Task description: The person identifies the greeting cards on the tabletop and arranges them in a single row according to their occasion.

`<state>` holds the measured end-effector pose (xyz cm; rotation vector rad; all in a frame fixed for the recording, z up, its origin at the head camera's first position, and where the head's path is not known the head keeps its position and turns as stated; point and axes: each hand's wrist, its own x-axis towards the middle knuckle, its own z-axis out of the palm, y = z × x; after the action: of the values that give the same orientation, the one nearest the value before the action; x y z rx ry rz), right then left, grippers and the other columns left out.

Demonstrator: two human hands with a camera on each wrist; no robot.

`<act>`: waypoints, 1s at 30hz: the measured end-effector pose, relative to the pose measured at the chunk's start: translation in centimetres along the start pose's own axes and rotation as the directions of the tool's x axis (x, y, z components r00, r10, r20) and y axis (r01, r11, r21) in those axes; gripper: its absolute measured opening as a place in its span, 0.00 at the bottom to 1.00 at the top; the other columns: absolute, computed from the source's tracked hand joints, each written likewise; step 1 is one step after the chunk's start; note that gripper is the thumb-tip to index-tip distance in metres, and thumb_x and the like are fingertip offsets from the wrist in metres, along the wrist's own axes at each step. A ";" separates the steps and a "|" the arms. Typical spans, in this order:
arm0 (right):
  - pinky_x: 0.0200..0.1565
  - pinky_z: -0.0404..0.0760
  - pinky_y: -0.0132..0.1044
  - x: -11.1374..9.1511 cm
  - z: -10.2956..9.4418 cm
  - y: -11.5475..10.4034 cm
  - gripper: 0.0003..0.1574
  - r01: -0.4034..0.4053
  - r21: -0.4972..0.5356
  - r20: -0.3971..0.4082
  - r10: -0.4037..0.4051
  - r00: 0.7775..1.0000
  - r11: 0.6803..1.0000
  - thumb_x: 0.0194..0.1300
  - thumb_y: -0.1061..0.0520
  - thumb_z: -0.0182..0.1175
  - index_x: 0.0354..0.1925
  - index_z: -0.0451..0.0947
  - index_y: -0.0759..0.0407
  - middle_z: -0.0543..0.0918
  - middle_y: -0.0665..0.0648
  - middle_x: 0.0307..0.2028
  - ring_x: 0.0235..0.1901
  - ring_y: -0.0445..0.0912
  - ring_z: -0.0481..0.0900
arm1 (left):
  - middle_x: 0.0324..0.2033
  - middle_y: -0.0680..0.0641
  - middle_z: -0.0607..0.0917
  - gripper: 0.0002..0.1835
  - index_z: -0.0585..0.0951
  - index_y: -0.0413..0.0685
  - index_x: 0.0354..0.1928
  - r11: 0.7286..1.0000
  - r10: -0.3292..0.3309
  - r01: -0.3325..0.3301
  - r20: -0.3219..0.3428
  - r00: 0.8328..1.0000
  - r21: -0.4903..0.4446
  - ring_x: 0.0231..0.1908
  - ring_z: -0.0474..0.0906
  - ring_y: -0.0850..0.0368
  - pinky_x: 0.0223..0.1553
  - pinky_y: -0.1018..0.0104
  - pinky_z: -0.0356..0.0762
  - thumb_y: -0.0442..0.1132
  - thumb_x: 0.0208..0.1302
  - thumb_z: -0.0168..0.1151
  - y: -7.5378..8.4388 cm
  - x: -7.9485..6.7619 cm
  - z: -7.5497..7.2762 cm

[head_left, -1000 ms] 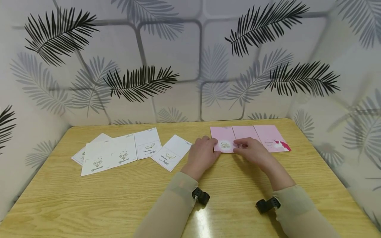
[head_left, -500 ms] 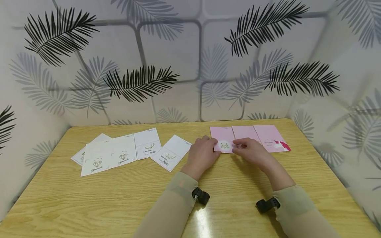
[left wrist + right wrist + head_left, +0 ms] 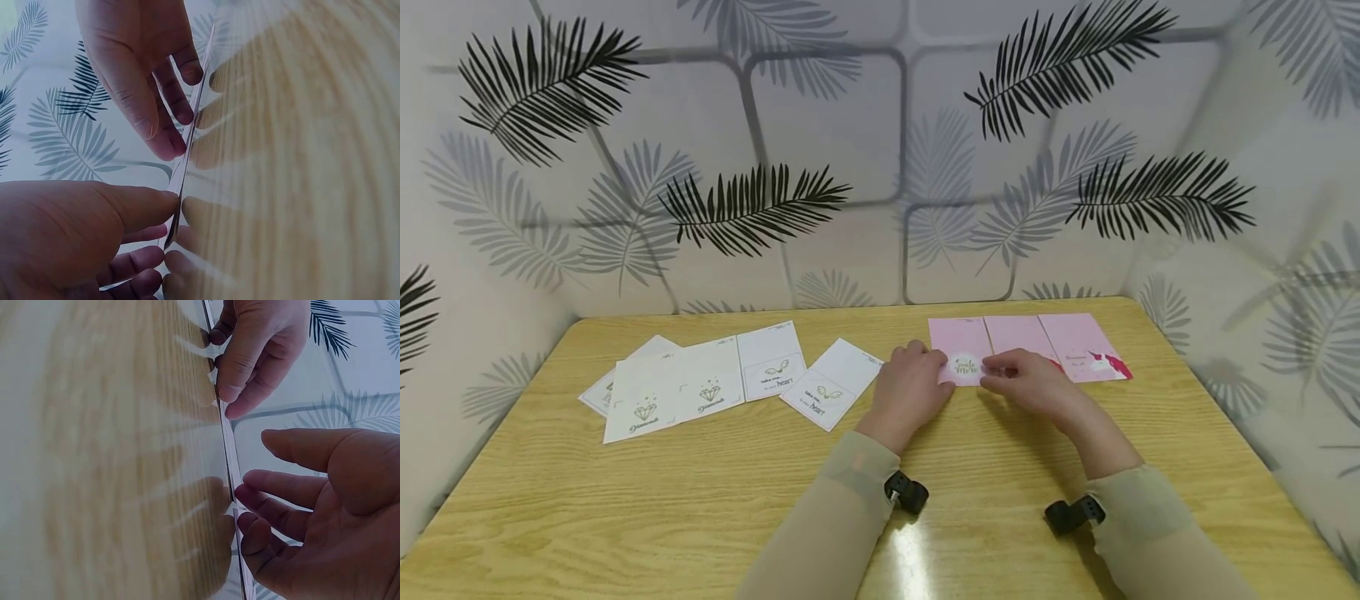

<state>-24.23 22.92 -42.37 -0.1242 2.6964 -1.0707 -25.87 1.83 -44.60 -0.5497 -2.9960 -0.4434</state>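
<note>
In the head view, a pink card with "Smile More" lettering [image 3: 957, 335] lies flat at the left end of a pink row. My left hand [image 3: 908, 390] rests at its left side, the thumb touching the front edge. My right hand [image 3: 1036, 385] is over the front of the middle pink card [image 3: 1018, 332], its fingertips touching the row near the gap between the two cards. In the right wrist view its thumb [image 3: 290, 445] stands apart from the fingers. A third pink card [image 3: 1077, 337], with a unicorn print, ends the row. My right hand hides part of the middle card.
A white winged-heart card [image 3: 848, 368] lies angled left of my left hand. Another such card [image 3: 771, 346] joins white diamond-print cards [image 3: 700, 362] in a row farther left, with one more white card [image 3: 597, 393] partly beneath. The wooden table [image 3: 700, 517] ends at a leaf-patterned backdrop [image 3: 880, 242].
My right hand's fingertips have shifted slightly left, then slightly right, along the pink cards, showing a little more red print behind them. My left hand stays in place.
</note>
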 end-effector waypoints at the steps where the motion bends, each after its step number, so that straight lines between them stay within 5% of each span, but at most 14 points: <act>1: 0.70 0.73 0.61 0.0 0.0 0.0 0.35 0.001 0.000 0.002 -0.001 1.000 1.000 0.80 0.46 0.65 0.74 0.78 0.67 0.78 0.71 0.70 0.64 0.62 0.76 | 0.58 0.45 0.85 0.21 0.87 0.53 0.66 1.000 -0.003 0.003 0.005 1.000 0.000 0.54 0.81 0.45 0.53 0.49 0.84 0.51 0.79 0.69 0.0 0.0 0.0; 18: 0.70 0.73 0.62 0.0 0.0 -0.1 0.35 -0.007 0.011 -0.007 0.007 1.000 1.000 0.81 0.47 0.64 0.74 0.77 0.66 0.77 0.72 0.72 0.65 0.63 0.75 | 0.61 0.44 0.84 0.23 0.86 0.53 0.69 1.000 -0.006 0.006 0.025 1.000 0.006 0.58 0.80 0.44 0.56 0.48 0.83 0.52 0.79 0.68 -0.1 0.0 0.0; 30: 0.64 0.75 0.58 -0.2 -0.9 -0.6 0.29 0.055 0.071 -0.200 -0.040 0.979 0.996 0.82 0.62 0.53 0.76 0.75 0.66 0.78 0.71 0.71 0.65 0.64 0.75 | 0.59 0.42 0.86 0.21 0.87 0.50 0.67 0.995 -0.026 0.024 -0.021 0.999 -0.100 0.57 0.82 0.42 0.56 0.52 0.84 0.47 0.78 0.70 -0.3 -0.4 -0.8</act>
<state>-24.27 23.14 -41.30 -0.0722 2.8347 -1.2610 -25.58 1.20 -43.96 -0.5120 -2.9756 -0.5990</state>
